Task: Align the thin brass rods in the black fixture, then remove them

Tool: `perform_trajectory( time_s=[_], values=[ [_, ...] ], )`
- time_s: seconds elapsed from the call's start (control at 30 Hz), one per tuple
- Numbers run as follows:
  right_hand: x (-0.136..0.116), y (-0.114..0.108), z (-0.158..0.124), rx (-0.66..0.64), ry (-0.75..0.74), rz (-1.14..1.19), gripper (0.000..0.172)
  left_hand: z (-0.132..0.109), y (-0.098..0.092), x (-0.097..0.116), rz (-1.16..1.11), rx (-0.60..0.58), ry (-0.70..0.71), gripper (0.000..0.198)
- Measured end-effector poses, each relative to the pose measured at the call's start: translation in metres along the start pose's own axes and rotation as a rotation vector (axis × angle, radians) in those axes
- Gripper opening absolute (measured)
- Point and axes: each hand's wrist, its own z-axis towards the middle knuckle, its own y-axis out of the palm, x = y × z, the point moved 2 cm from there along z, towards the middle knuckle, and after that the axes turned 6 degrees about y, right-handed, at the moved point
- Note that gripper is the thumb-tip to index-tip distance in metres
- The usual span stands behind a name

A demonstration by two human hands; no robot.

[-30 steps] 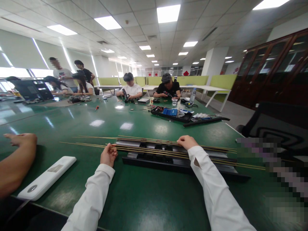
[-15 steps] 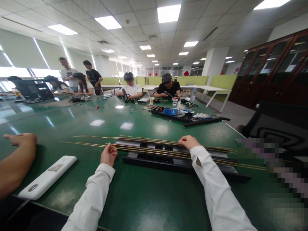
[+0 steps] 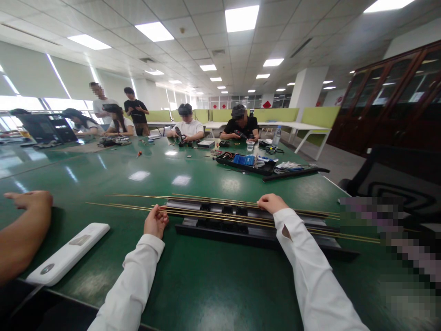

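A long black rail [image 3: 241, 227] lies across the green table [image 3: 213, 285] in front of me, with several thin brass rods [image 3: 131, 208] laid along and over it. My left hand [image 3: 155, 222] is curled round one brass rod near the rail's left end. My right hand [image 3: 272, 203] rests knuckles-up on the rods over the rail's far edge, fingers bent down onto them. Both arms wear white sleeves.
Another person's bare forearm and hand [image 3: 24, 216] lie on the table at the left, beside a white flat device [image 3: 65, 254]. A black tray with blue parts [image 3: 245, 162] sits farther back. Several people sit or stand at the far side. A black chair [image 3: 396, 179] stands at the right.
My hands and the rods stay almost still; my right hand has crept slightly right. Two standing people in the background have walked to the right.
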Motion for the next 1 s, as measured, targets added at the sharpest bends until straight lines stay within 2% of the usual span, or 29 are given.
perform_trajectory(
  time_s=[1.0],
  values=[
    [0.0101, -0.002, 0.0023, -0.008, 0.012, 0.016, 0.02, 0.0005, -0.0007, -0.0002, 0.006, 0.014, 0.0, 0.017]
  ],
)
